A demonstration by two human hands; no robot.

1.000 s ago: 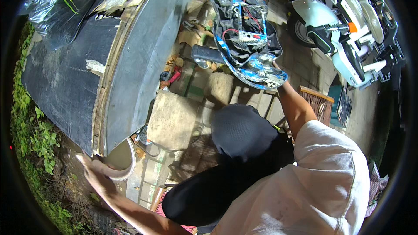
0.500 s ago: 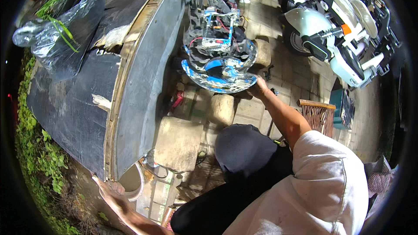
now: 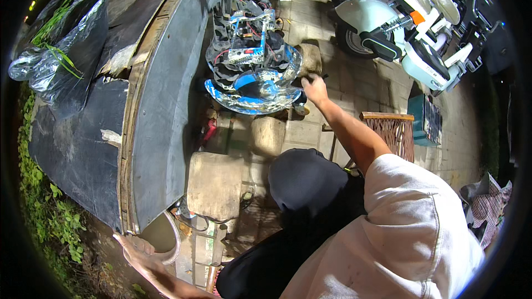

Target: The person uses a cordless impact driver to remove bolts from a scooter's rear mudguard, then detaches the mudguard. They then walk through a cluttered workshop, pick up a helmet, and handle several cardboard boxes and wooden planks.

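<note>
My right hand (image 3: pixel 315 89) reaches forward with its fingers closed on a small dark object (image 3: pixel 326 76), whose end sticks out past the fingertips; its kind I cannot make out. Just left of that hand is a partly stripped scooter (image 3: pixel 252 86) with scuffed blue-and-white bodywork, wires and bare frame showing. At the lower left, my left hand (image 3: pixel 138 252) is stretched out, thumb apart from the fingers and nothing in it. It is beside the bottom corner of a dark, wood-edged cover (image 3: pixel 75 155) and a pale round bucket (image 3: pixel 176 238).
Wooden blocks (image 3: pixel 215 185) stand on the paved floor before my knee. A folding stool (image 3: pixel 389 133) and a teal box (image 3: pixel 425 119) are to the right, with parked white scooters (image 3: pixel 382 27) beyond. Plastic bags (image 3: pixel 69 61) lie on the cover, above green plants (image 3: pixel 52 210).
My right hand has come off the edge of the blue bodywork and moved right to the dark object on the floor. The view has shifted, so the scene slides left. My left hand stays by the bucket.
</note>
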